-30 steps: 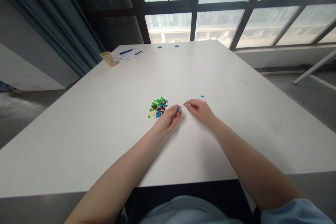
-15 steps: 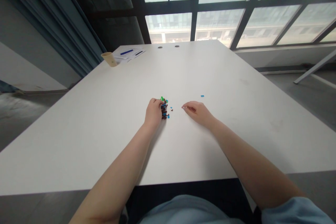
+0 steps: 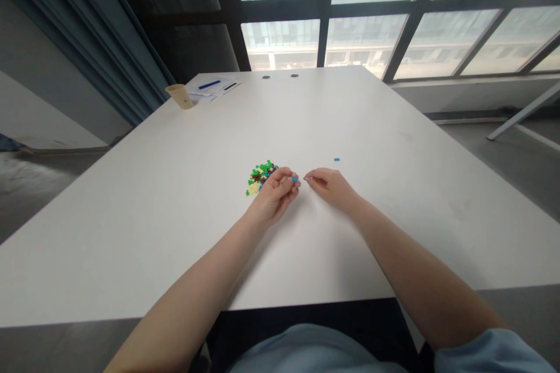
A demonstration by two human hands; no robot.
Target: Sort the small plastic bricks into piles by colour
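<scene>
As we look down at the white table, our left hand pinches a small blue brick beside a heap of colored bricks. Our right hand curls nearly closed near a loose blue brick; we cannot tell if it holds anything. The far papers are unreadable.

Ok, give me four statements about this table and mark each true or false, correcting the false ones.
The left hand holds a small blue brick in its fingers: true.
The right hand is touching the pile of colored bricks: false, it is apart from the pile.
A lone blue brick lies on the white table beyond the right hand: true.
The paper cup stands beside the pile: false, it stands at the table's far end, next to the papers.
</scene>
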